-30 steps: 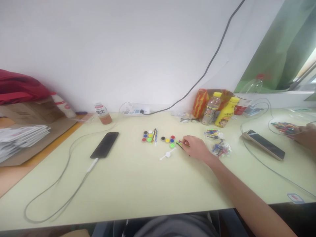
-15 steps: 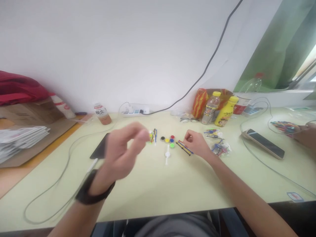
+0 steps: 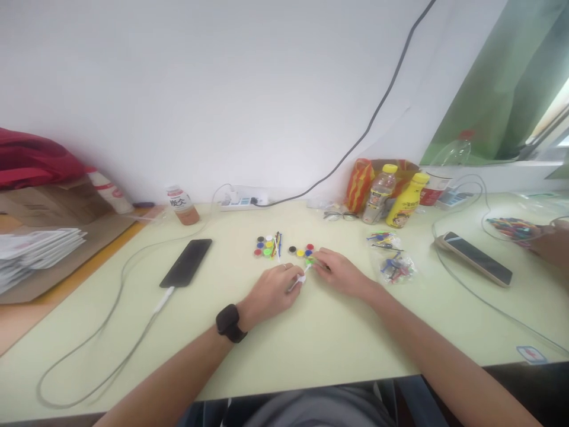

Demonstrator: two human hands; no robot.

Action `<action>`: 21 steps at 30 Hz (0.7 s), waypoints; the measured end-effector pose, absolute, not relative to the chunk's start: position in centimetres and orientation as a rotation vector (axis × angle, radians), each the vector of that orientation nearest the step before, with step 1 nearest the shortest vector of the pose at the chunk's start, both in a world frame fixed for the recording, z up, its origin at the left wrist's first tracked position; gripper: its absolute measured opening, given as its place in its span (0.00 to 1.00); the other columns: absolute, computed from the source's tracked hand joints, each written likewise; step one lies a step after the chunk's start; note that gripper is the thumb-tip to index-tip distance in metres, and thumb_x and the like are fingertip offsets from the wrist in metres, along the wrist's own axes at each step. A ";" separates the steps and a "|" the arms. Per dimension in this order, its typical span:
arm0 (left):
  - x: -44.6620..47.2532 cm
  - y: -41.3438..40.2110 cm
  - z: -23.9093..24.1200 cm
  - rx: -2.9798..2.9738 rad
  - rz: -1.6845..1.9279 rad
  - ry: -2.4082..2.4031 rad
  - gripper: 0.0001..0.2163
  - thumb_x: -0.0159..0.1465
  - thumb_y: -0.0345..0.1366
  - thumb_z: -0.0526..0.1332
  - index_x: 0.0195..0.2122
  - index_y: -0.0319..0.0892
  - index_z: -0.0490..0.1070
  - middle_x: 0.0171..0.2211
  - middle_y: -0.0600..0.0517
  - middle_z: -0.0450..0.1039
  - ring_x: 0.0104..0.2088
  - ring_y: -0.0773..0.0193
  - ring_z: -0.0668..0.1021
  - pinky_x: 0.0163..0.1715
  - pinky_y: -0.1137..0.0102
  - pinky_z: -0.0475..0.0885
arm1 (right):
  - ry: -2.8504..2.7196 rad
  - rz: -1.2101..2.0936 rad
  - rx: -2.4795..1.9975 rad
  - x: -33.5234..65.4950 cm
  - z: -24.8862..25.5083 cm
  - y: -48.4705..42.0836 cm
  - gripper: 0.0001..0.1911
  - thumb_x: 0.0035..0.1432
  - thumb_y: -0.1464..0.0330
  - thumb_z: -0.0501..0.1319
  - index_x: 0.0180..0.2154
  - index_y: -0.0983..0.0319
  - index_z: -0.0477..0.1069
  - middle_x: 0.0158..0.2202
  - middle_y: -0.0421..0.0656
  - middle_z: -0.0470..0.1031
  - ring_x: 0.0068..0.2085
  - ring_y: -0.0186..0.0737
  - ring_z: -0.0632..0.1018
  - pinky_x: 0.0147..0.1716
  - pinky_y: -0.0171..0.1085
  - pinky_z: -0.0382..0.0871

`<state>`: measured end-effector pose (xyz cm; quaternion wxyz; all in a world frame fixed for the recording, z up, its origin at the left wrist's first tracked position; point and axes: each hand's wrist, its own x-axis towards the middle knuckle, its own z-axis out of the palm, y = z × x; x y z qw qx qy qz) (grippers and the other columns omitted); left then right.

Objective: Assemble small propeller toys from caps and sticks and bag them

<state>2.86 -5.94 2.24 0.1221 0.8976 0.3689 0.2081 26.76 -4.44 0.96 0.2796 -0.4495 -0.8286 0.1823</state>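
My left hand (image 3: 273, 293), with a black watch on its wrist, pinches a white plastic piece (image 3: 301, 279), a thin stick with a round disc, low over the table. Close to the stick's far end, my right hand (image 3: 340, 271) has its fingers closed; a thin strip shows at the fingertips, too small to name. Just beyond the hands lie loose round discs: black (image 3: 292, 250), yellow (image 3: 301, 253), red (image 3: 310, 247), with blue and green beside them. More coloured discs (image 3: 267, 252) and a bunch of thin plastic sticks (image 3: 277, 244) lie left of these.
A black phone (image 3: 186, 263) on a charging cable is at left, near a drink bottle (image 3: 183, 206). At right are small bags of plastic parts (image 3: 396, 268), two bottles (image 3: 406, 201), glasses (image 3: 340, 216) and another phone (image 3: 478, 259). Another person's hand (image 3: 551, 244) shows at the right edge.
My left hand has come down and right from above the table to the white piece. My right hand has shifted slightly left. The coloured sticks beside it no longer show clearly.
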 end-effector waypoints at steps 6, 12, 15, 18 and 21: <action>2.2 -5.0 1.7 2.548 0.680 1.068 0.07 0.71 0.35 0.57 0.46 0.47 0.75 0.42 0.50 0.79 0.40 0.58 0.79 0.38 0.66 0.70 | -2.214 0.438 -1.306 27.5 0.8 -4.0 0.05 0.69 0.68 0.54 0.37 0.58 0.65 0.39 0.41 0.72 0.36 0.39 0.72 0.37 0.38 0.62; 2.3 -5.0 1.2 2.489 0.675 1.003 0.09 0.72 0.39 0.59 0.49 0.49 0.76 0.45 0.52 0.80 0.43 0.57 0.79 0.46 0.63 0.73 | -2.033 0.510 -1.400 28.2 0.9 -3.8 0.05 0.69 0.63 0.53 0.41 0.57 0.63 0.36 0.40 0.74 0.33 0.39 0.73 0.34 0.37 0.62; 2.4 -5.3 1.4 2.551 0.633 0.884 0.17 0.70 0.38 0.61 0.61 0.52 0.71 0.54 0.49 0.76 0.52 0.53 0.76 0.55 0.58 0.71 | -1.944 0.581 -1.385 28.2 1.1 -3.7 0.07 0.70 0.61 0.52 0.43 0.57 0.62 0.34 0.38 0.73 0.27 0.37 0.69 0.30 0.37 0.60; 2.5 -5.5 1.3 2.559 0.639 0.873 0.24 0.70 0.39 0.62 0.67 0.52 0.63 0.61 0.47 0.71 0.57 0.51 0.73 0.59 0.55 0.68 | -1.851 0.657 -1.300 27.7 1.6 -3.9 0.11 0.70 0.58 0.52 0.45 0.58 0.64 0.39 0.41 0.74 0.29 0.36 0.70 0.31 0.36 0.62; 2.4 -5.4 0.8 2.469 0.715 0.960 0.20 0.69 0.40 0.62 0.61 0.49 0.66 0.57 0.46 0.72 0.55 0.52 0.74 0.57 0.56 0.69 | -1.856 0.770 -1.195 26.7 2.5 -4.7 0.16 0.72 0.55 0.51 0.44 0.59 0.68 0.38 0.41 0.73 0.32 0.37 0.71 0.31 0.36 0.63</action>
